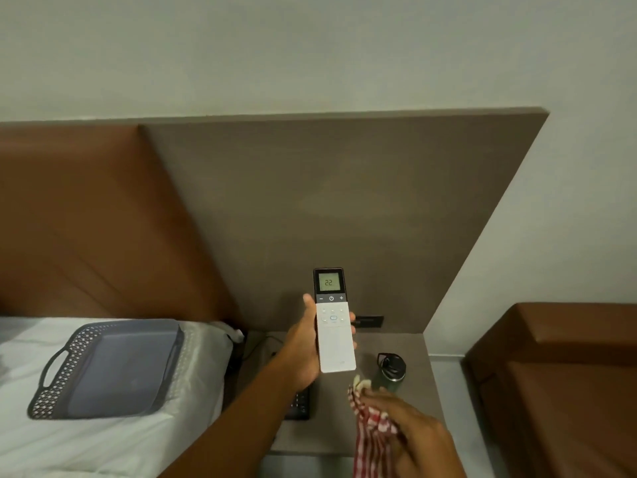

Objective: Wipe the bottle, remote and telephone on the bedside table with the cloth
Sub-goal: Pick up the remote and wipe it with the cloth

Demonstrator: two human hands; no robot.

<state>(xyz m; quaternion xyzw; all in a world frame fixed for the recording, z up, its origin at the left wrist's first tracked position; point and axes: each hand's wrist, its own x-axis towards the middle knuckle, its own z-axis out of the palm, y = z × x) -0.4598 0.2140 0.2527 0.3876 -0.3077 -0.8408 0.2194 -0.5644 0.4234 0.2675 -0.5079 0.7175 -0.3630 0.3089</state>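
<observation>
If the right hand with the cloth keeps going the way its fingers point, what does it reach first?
The right hand points up and left, with the checked cloth leading. First in that line is probably the bottom end of the remote held upright in the left hand. The bottle sits just right of that path; depth is unclear.

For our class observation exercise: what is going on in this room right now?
A person stands at a bedside table. The left hand holds a white remote upright, display reading 22. The right hand grips a red checked cloth, apart from the remote. A dark bottle stands on the table.
</observation>
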